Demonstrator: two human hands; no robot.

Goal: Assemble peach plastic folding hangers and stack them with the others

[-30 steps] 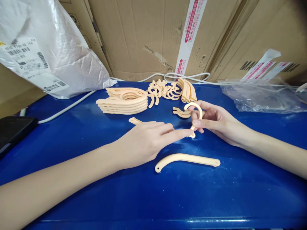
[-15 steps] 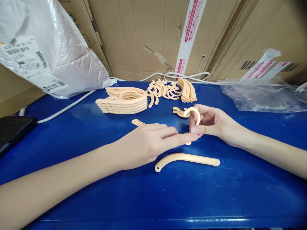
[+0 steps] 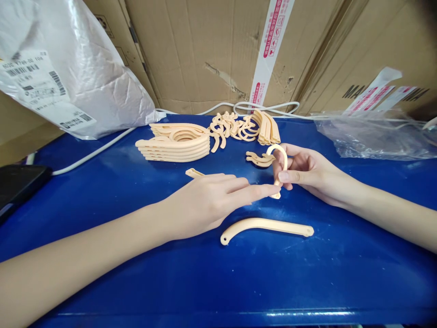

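Observation:
Between my right thumb and fingers is a cream plastic hanger hook (image 3: 286, 157), its curve upward; my right hand (image 3: 307, 175) is closed on it. My left hand (image 3: 215, 198) is palm down, with its index fingertip at the hook's lower end. A cream hanger arm (image 3: 194, 173) sticks out behind the left hand, which appears closed round it; the curled fingers and the arm's middle are hidden. Nearer me, another curved hanger arm (image 3: 266, 224) lies on the blue table (image 3: 218, 282). Just behind the right fingers lie a few small curved pieces (image 3: 257, 159).
At the back are stacked cream hangers (image 3: 175, 150), a pile of loose hooks (image 3: 227, 125) and a bundle of arms (image 3: 268, 130). A white parcel bag (image 3: 102, 86), a black phone (image 3: 23, 187), clear plastic film (image 3: 372, 136), a cable (image 3: 95, 155) and cardboard boxes (image 3: 198, 45) surround them.
My right hand has shifted slightly right with the hook, which now stands more upright. The left index finger has followed the hook's lower end; the rest of the left hand has barely moved.

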